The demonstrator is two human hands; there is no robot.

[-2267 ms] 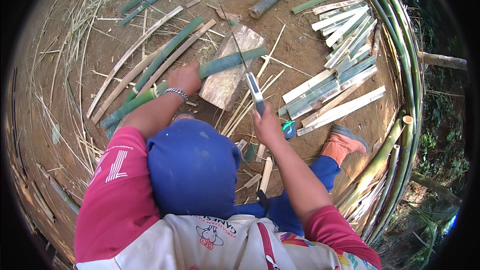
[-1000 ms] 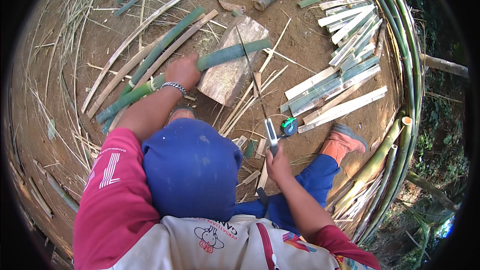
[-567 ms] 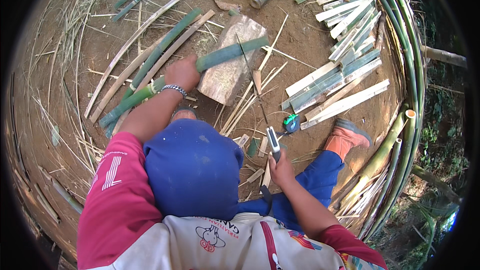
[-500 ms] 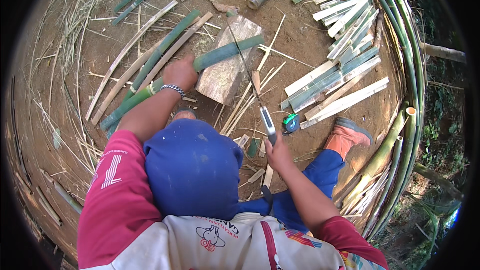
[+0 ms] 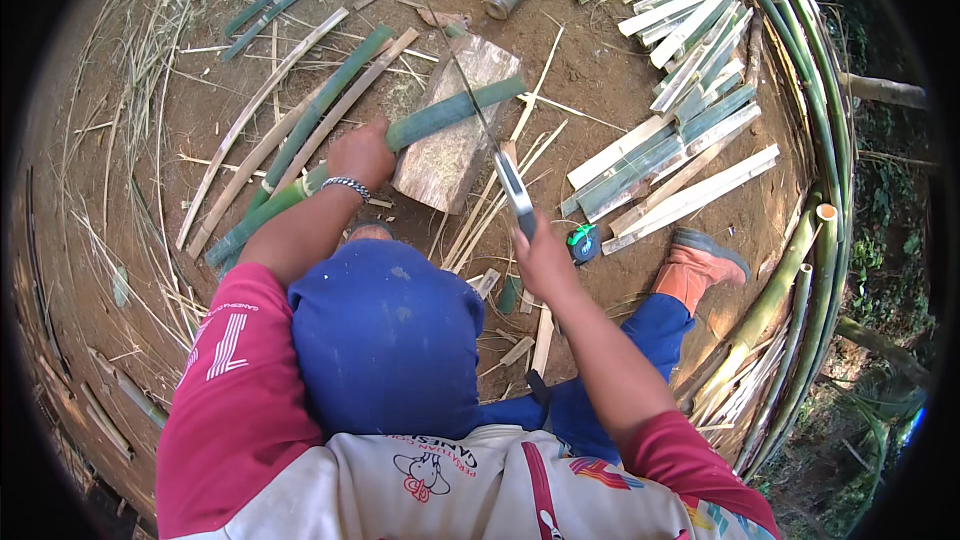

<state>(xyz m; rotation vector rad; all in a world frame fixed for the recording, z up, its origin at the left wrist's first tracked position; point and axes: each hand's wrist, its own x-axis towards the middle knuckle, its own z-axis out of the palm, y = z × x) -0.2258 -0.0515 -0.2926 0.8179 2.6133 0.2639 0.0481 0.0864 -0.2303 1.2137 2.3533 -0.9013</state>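
Left hand closed around a green bamboo pole lying across a wooden chopping block, right hand gripping a long-bladed knife raised over the pole, cut bamboo slats stacked well to the right on bare earth.

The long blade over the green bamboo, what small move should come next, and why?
Probably bring the long thin blade down onto the green bamboo pole: the left hand steadies it across the wooden block, and the right hand holds the blade just above it.
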